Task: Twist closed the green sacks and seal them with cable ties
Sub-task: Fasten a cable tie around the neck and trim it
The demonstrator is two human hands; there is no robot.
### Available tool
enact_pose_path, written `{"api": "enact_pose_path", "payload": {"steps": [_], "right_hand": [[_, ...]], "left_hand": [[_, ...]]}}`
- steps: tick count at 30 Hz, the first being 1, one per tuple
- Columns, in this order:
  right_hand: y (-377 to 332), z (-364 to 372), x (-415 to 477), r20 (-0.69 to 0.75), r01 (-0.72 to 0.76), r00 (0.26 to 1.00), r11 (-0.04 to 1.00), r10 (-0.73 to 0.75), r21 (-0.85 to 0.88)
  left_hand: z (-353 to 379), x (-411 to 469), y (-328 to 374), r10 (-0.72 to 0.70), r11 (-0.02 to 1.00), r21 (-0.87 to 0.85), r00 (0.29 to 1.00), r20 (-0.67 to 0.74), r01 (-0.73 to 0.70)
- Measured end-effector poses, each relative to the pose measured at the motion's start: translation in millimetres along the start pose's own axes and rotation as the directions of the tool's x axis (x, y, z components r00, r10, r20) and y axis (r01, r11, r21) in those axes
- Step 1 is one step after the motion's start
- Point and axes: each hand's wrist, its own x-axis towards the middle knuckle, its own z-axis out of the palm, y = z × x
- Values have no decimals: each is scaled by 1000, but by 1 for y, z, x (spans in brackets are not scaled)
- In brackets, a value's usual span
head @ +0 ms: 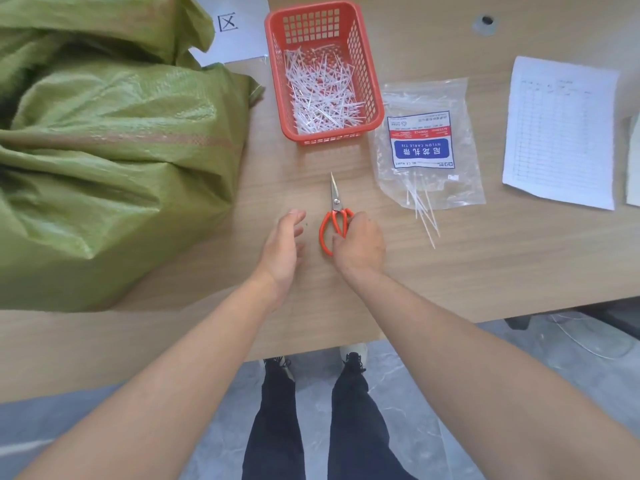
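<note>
While the right hand point(360, 249) curls its fingers round the orange-handled steel scissors point(335, 202) at centre frame, the left hand point(284, 245) sits beside it, fingers loosely spread, holding nothing. Green woven sacks point(114, 150) fill the left; white cable ties point(320, 95) lie in a red plastic basket point(325, 136) at upper centre.

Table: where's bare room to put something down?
Bare wood runs along the front edge of the table, right of the right hand, below the tie bag and paper sheet. Another patch lies behind the bag. Crowded: sacks on the left, basket and scissors mid-table.
</note>
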Motion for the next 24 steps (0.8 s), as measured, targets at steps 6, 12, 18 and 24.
{"api": "enact_pose_path", "payload": {"steps": [6,12,18,24], "right_hand": [[-12,-8,-20,112,-68,993,944,33,323],[-37,-34,-49,187,-122,982,700,-17,704],[-57,-73,-78,154,2,970,639,-187,769],[-77,-111,-107,70,101,962,580,-265,808]], "left_hand": [[-6,-22,16,49,999,-4,999,-15,-49],[-10,-56,39,134,990,-37,990,-36,-135],[-13,-97,58,231,968,-84,971,-60,-236],[-22,-136,82,353,923,-125,930,-105,-364]]}}
